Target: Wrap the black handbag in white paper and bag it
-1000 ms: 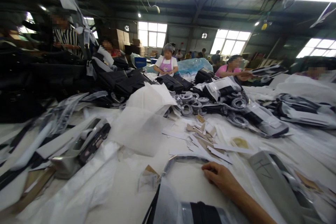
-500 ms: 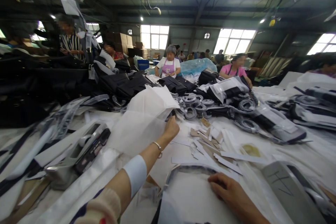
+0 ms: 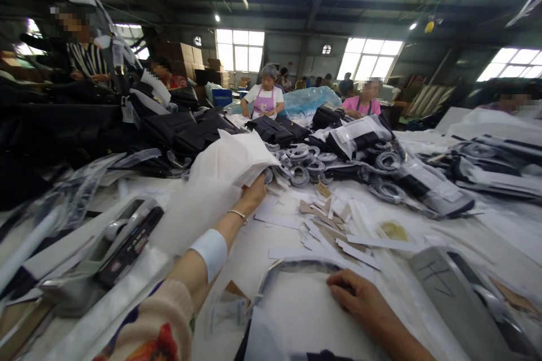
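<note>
My left hand (image 3: 255, 193) reaches forward to a stack of thin white packing sheets (image 3: 220, 166), its fingers closed at the near right edge and partly hidden under it. In front of me lies a bag, cut off by the lower edge, with a dark arched handle (image 3: 271, 273) in a clear wrap and white sheet material (image 3: 296, 316) inside the arch. My right hand (image 3: 359, 296) rests at the right side of that arch, fingers loosely bent and pointing left, with nothing visible in them.
Grey tape dispensers stand left (image 3: 97, 259) and right (image 3: 457, 293). Paper and card scraps (image 3: 322, 220) lie beyond the handle. Wrapped coiled straps (image 3: 300, 163) and black bags (image 3: 186, 130) are piled farther back. Across the table, a person in a purple apron (image 3: 265, 98) and other people work.
The view has shifted, so most things sit a little farther left and higher. My left hand has moved in under the white sheets' edge. My right hand stays by the handle.
</note>
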The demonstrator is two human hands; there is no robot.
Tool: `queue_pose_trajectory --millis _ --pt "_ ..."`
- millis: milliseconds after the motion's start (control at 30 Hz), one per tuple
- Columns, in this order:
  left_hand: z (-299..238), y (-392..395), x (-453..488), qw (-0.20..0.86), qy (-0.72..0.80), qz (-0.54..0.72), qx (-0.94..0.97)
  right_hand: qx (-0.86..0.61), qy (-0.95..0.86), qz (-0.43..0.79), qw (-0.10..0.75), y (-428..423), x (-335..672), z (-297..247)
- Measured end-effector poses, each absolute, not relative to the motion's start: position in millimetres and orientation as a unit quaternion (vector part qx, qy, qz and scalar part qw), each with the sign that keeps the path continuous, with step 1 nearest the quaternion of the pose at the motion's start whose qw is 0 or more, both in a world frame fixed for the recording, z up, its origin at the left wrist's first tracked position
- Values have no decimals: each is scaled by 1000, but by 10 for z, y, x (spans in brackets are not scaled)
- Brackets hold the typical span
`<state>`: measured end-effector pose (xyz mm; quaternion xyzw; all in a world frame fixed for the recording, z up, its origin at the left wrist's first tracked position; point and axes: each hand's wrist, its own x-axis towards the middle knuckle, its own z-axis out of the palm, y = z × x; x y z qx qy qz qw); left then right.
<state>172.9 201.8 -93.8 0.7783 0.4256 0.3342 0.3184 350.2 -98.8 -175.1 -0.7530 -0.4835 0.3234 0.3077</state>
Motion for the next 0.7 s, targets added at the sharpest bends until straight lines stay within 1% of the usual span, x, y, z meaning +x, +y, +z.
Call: queue_pose_trajectory --millis 67,167,233,300,367,400,467,567,633,700 --pt "-846 1853 1708 294 372 295 829 -752 -477 327 315 -992 3492 -1738" --pt "-786 1395 1582 276 253 234 897 -748 -470 335 328 -993 3482 -1724" --pt "-855 1040 1450 258 146 181 938 -750 -461 340 332 -991 3477 -1708" --pt "-1006 753 1314 192 16 128 973 -757 -440 347 337 -991 3477 -1689" --pt "-1183 591 1198 155 -45 99 982 -769 -412 348 344 -998 3480 -1668" --pt "-1260 556 1152 162 -49 97 981 -775 -403 341 347 -1005 3483 -1655" --pt "-1356 549 1081 220 -21 126 967 -781 -415 310 349 -1019 3485 -1610" --pt "-1356 573 1022 336 118 226 907 -767 -488 239 340 -1013 3455 -1465" --pt "-1321 552 1015 369 222 257 865 -754 -537 198 323 -967 3397 -1326" --pt "-1314 500 1036 379 273 246 849 -735 -589 164 292 -879 3310 -1197"
